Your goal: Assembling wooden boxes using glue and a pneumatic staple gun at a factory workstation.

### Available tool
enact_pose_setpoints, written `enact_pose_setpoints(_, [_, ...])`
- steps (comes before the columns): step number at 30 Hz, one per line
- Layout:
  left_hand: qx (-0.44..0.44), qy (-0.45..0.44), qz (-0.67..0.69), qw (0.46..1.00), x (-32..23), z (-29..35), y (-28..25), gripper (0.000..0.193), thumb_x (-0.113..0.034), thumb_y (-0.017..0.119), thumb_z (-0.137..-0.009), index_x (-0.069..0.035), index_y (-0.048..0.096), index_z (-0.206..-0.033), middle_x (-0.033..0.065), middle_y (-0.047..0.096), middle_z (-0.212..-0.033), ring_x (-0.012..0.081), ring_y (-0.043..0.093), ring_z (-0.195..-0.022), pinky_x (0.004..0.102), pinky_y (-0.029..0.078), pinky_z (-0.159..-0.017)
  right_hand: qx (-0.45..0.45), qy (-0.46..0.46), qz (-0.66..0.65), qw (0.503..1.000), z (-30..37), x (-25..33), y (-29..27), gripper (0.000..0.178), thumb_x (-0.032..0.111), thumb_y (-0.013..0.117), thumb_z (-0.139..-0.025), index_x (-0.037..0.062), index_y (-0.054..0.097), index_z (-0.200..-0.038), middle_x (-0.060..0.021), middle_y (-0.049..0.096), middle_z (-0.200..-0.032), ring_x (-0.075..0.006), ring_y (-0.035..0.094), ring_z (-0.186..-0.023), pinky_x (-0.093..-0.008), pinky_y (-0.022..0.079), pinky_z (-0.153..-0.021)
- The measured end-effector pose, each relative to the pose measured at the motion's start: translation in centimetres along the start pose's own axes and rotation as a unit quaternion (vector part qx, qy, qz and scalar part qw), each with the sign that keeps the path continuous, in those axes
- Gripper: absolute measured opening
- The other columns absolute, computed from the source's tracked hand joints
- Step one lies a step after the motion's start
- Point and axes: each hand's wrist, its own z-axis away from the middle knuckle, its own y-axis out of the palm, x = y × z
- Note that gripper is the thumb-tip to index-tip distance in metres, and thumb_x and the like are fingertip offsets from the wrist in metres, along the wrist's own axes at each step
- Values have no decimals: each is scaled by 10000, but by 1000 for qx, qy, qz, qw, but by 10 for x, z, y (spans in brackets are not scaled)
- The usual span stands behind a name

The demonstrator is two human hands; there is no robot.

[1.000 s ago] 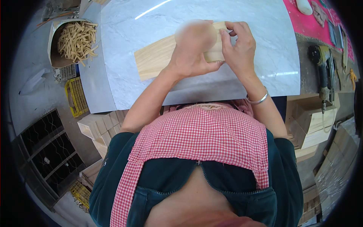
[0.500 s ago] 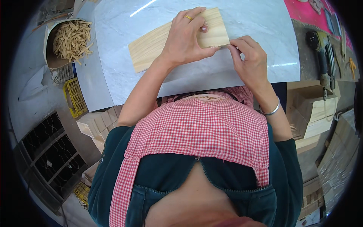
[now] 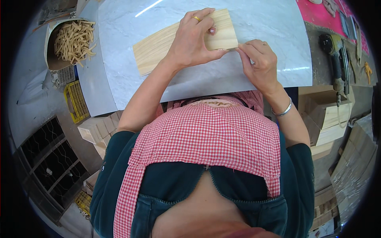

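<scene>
Since one second ago: right hand (image 3: 260, 61) shifted from the board's right end down to its near right corner, thumb and forefinger now drawn together. Whole view also displaced slightly, so small shifts of the board on the worktop are uncertain.

Pale wooden board (image 3: 154, 48): beneath the left hand (image 3: 192, 43), long end reaching out to that hand's left, short end between the two hands. It lies over the marbled worktop (image 3: 274, 31); contact along its underside not visible.

Left hand: gripping the board across its width, thumb along the near edge, longest fingers at the far edge. Gold ring (image 3: 196, 18) on one finger.

Right hand: pinched at the corner, just beside the left thumb tip. Cannot tell whether anything thin sits between the fingertips.

Surroundings: heap of thin pale strips (image 3: 75, 41) well left of left hand; black-and-yellow power tool (image 3: 335, 59) well right of right hand, with pink cloth (image 3: 323, 18) beyond it.

Judgement: step in hand appears to be fine fingertip work at that corner. Next move calls for a steady left hold and a light, precise right pinch.
</scene>
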Motion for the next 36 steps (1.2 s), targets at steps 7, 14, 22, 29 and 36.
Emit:
enact_pose_setpoints(7, [-2, 8, -7, 1000, -2, -1, 0, 493, -305, 896, -555, -80, 560, -837, 138, 589, -1370, 336, 519, -1194, 433, 433, -1015, 36, -5, 4, 999, -2, -3, -6, 82, -4, 729, -788, 41, 697, -849, -35, 641, -816, -194, 549, -668, -299, 459, -670])
enact_pose_setpoints(14, [-8, -2, -26, 1000, -1, 0, -1, 476, -257, 888, -579, -91, 514, -822, 108, 571, -1406, 331, 510, -1222, 430, 424, -1039, 12, 56, 58, 997, -4, -43, -54, 417, 128, 799, -805, 23, 674, -1189, -112, 698, -1074, -286, 647, -948, -344, 521, -833])
enact_pose_setpoints(22, [87, -91, -53, 991, 5, -13, -17, 461, -362, 818, -704, -74, 585, -978, 239, 487, -1414, 400, 438, -1289, 513, 328, -1103, 60, 182, 445, 875, 9, -144, -174, 541, 273, 778, -824, 5, 604, -1260, -213, 632, -1107, -389, 625, -986, -437, 519, -878])
enact_pose_setpoints(29, [52, -103, -6, 993, 10, -9, -12, 466, -382, 804, -710, -62, 583, -966, 247, 508, -1375, 402, 464, -1244, 495, 359, -1080, 81, 217, 490, 841, 24, -176, -203, 562, 322, 783, -802, -14, 603, -1214, -231, 649, -1087, -403, 648, -965, -463, 527, -860])
enact_pose_setpoints(36, [65, -100, 9, 993, 12, -9, -9, 481, -380, 779, -730, -18, 604, -994, 229, 560, -1229, 387, 502, -1138, 482, 388, -1048, 130, 342, 445, 817, -12, -170, -222, 506, 332, 764, -797, -36, 622, -1114, -242, 684, -999, -402, 673, -884, -473, 533, -789])
